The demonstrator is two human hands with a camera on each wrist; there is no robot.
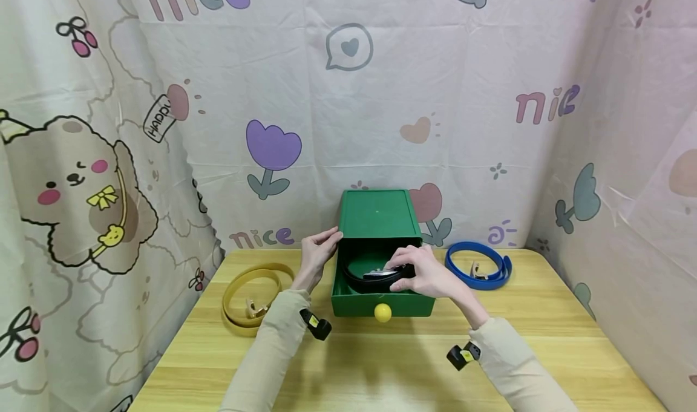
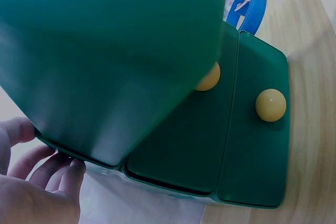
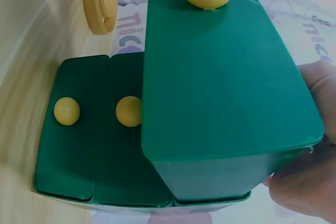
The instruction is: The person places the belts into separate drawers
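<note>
A green drawer cabinet (image 1: 377, 213) stands on the table against the curtain, its top drawer (image 1: 356, 306) pulled out by a yellow knob (image 1: 383, 313). Inside that drawer lies a coiled black belt (image 1: 366, 284) with a silver buckle. My right hand (image 1: 427, 273) reaches in over the drawer's right side and holds the belt between thumb and fingers; in the right wrist view the drawer front hides most of this. With its fingertips, my left hand (image 1: 317, 256) touches the cabinet's upper left front corner; the left wrist view shows its fingers (image 2: 72, 179) fairly straight there.
Left of the cabinet a coiled yellow belt (image 1: 234, 288) lies on the wooden table (image 1: 370, 363). A coiled blue belt (image 1: 503, 273) lies to the right. Two lower drawers (image 2: 252, 156) with yellow knobs are closed. A patterned curtain (image 1: 381, 97) surrounds the table's back and sides.
</note>
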